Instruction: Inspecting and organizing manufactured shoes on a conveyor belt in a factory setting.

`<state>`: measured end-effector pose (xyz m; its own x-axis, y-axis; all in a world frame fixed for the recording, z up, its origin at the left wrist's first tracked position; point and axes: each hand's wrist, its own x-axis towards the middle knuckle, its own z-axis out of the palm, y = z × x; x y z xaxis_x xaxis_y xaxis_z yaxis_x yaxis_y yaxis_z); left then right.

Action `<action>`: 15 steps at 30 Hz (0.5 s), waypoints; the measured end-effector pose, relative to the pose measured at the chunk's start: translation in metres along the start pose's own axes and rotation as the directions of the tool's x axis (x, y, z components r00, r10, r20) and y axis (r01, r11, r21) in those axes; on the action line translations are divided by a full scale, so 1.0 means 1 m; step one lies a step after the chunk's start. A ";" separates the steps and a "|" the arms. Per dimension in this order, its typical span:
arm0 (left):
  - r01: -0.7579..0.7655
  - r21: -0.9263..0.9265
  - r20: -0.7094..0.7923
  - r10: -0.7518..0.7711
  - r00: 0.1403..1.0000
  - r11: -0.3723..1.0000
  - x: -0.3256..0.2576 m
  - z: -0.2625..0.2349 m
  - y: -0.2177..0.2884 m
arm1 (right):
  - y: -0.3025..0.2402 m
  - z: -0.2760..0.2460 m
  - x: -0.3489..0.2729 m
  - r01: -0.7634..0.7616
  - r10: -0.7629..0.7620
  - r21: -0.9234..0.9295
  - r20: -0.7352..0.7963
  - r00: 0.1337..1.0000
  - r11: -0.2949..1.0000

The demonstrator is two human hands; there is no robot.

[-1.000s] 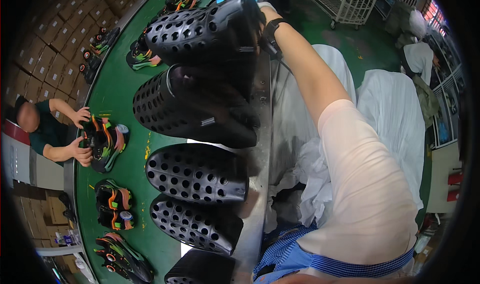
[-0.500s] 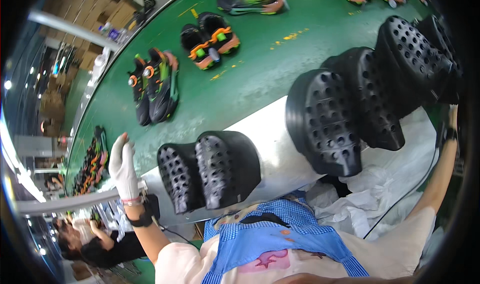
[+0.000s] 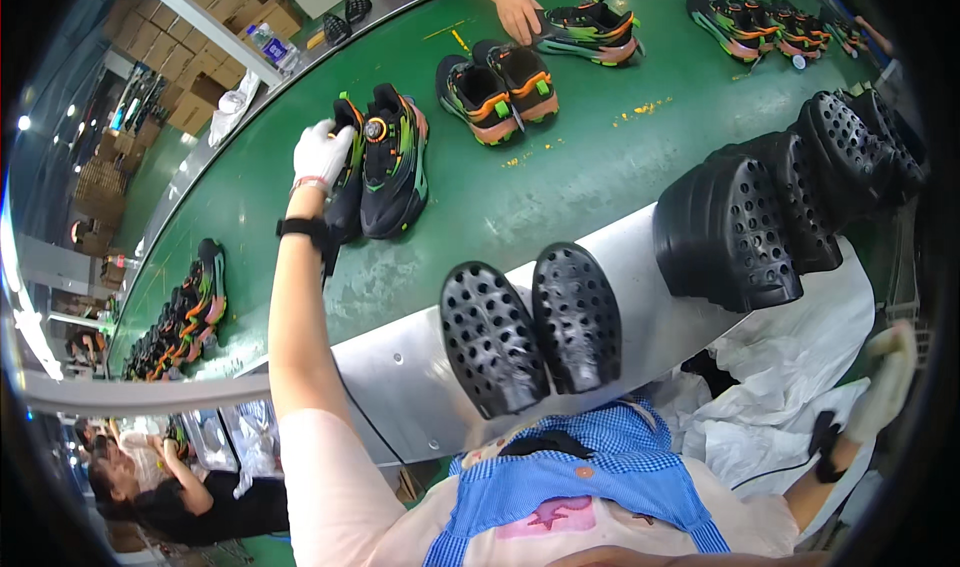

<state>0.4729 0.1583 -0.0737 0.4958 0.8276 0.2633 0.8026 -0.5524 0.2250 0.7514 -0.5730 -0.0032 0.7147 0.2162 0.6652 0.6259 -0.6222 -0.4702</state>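
Observation:
My left hand (image 3: 325,155), in a white glove, has its fingers closed at the collar of a black sneaker (image 3: 347,192) with green and orange trim. The matching sneaker (image 3: 393,172), with a round dial on its tongue, stands right beside it on the green work surface (image 3: 590,167). Far to the right, my gloved right hand (image 3: 885,377) is low beside crumpled white sheeting (image 3: 770,382). Its fingers are blurred, and nothing can be made out in them. Two black foot-shaped pieces full of round holes (image 3: 492,337) lie on the metal ledge before me.
More perforated black pieces (image 3: 725,227) crowd the ledge's right end. Another sneaker pair (image 3: 498,92) stands mid-surface. A co-worker's hand (image 3: 518,15) touches a sneaker (image 3: 598,35) at the far side. Rows of sneakers stand left (image 3: 185,312) and far right (image 3: 735,27).
My left hand has reached forward from the ledge and taken hold of a sneaker. My right hand has come lower. A co-worker's hand has appeared at the far side. The view has shifted.

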 end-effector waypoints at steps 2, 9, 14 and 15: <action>0.029 0.029 0.014 -0.029 0.999 0.999 0.042 0.017 0.003 | -0.060 0.028 -0.049 -0.079 -0.038 0.262 0.415 0.909 0.962; 0.307 0.310 0.500 -0.429 0.753 0.900 0.122 0.075 -0.001 | -0.156 0.141 -0.130 0.008 -0.064 0.076 0.773 0.632 0.997; 0.196 0.251 0.486 -0.298 0.821 0.948 0.116 0.077 -0.030 | -0.146 0.200 -0.163 0.036 -0.010 -0.009 0.870 0.493 0.999; 0.157 0.186 0.487 -0.230 0.842 0.970 0.110 0.073 -0.030 | -0.144 0.209 -0.168 0.047 -0.050 0.030 0.856 0.514 0.998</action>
<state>0.5277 0.2734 -0.1196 0.3948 0.8728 -0.2870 0.9180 -0.3874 0.0846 0.6067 -0.3621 -0.1685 0.6035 0.7866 -0.1306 0.6679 -0.5882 -0.4560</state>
